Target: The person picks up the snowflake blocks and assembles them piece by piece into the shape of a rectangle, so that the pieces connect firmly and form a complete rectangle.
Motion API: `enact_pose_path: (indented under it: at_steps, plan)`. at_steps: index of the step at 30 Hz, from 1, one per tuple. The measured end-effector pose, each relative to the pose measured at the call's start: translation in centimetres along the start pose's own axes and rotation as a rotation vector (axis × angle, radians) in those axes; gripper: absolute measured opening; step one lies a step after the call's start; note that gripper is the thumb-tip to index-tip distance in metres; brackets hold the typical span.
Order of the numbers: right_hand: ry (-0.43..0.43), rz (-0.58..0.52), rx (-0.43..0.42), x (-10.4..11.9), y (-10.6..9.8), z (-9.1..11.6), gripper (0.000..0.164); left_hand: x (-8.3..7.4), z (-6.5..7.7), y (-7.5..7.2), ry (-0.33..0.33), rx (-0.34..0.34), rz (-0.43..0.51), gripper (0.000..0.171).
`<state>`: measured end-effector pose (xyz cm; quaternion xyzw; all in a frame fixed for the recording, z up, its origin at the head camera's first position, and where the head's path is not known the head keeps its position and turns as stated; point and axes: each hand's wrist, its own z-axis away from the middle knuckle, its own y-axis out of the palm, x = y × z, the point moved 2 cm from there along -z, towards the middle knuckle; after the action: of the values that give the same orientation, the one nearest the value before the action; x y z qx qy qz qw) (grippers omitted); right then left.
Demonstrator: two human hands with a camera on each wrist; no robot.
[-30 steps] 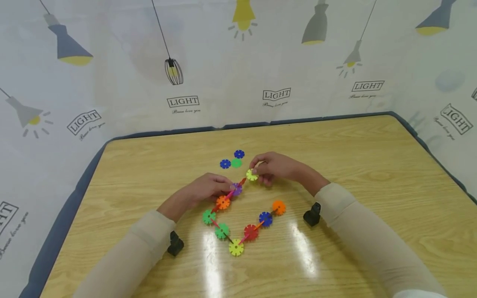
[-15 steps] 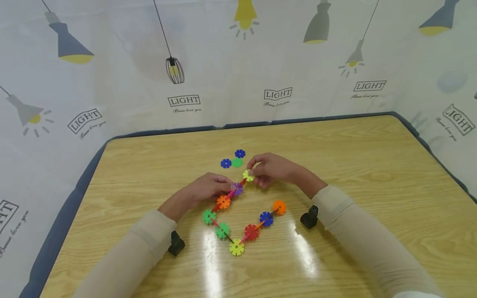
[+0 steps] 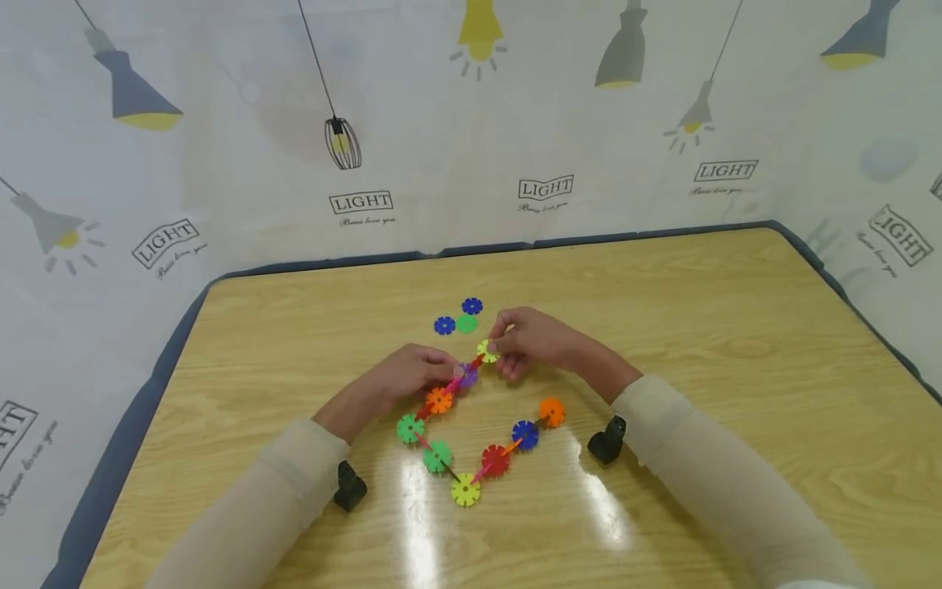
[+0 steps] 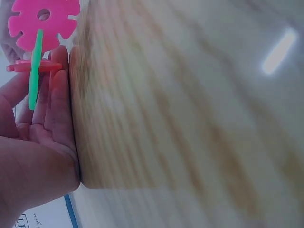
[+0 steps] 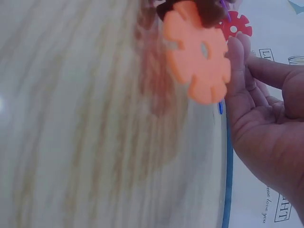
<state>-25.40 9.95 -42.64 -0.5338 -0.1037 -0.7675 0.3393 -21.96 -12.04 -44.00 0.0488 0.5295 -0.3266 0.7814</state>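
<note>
A chain of slotted, flower-shaped plastic discs bends in a V across the table. At its upper left end my left hand (image 3: 412,372) pinches a purple disc (image 3: 468,376). My right hand (image 3: 537,339) pinches a yellow disc (image 3: 486,352), which meets a red disc (image 3: 477,362) standing edge-on beside the purple one. In the left wrist view a pink disc (image 4: 26,23) and an edge-on green disc (image 4: 34,90) stand before the fingers. An orange disc (image 5: 190,57) fills the foreground of the right wrist view, with a red disc (image 5: 243,27) near the fingertips.
Two blue discs, one nearer (image 3: 445,325) and one farther (image 3: 473,306), lie loose beyond the hands with a green disc (image 3: 467,324). The chain's other end, an orange disc (image 3: 552,412), lies near the right forearm. The wooden table (image 3: 699,303) meets a printed cloth behind.
My right hand has moved slightly left and toward me, bringing the yellow disc from apart to against the red disc. My left hand keeps its hold on the purple disc.
</note>
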Motion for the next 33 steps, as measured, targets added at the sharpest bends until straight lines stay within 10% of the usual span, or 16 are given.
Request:
enact_pose_path:
  at_steps: [13, 22, 33]
  plan:
    - [-0.047, 0.02, 0.063, 0.2, 0.1, 0.7, 0.017, -0.4, 0.1, 0.2, -0.028, 0.079, 0.008, 0.041]
    - [-0.085, 0.11, 0.145, 1.6, 0.7, 0.1, 0.017, -1.8, 0.6, 1.0, 0.03, 0.016, 0.043, 0.031]
    - [-0.029, 0.139, 0.064, 2.7, -0.4, -1.1, 0.03, -0.7, 1.1, 1.2, -0.072, -0.014, 0.261, 0.017]
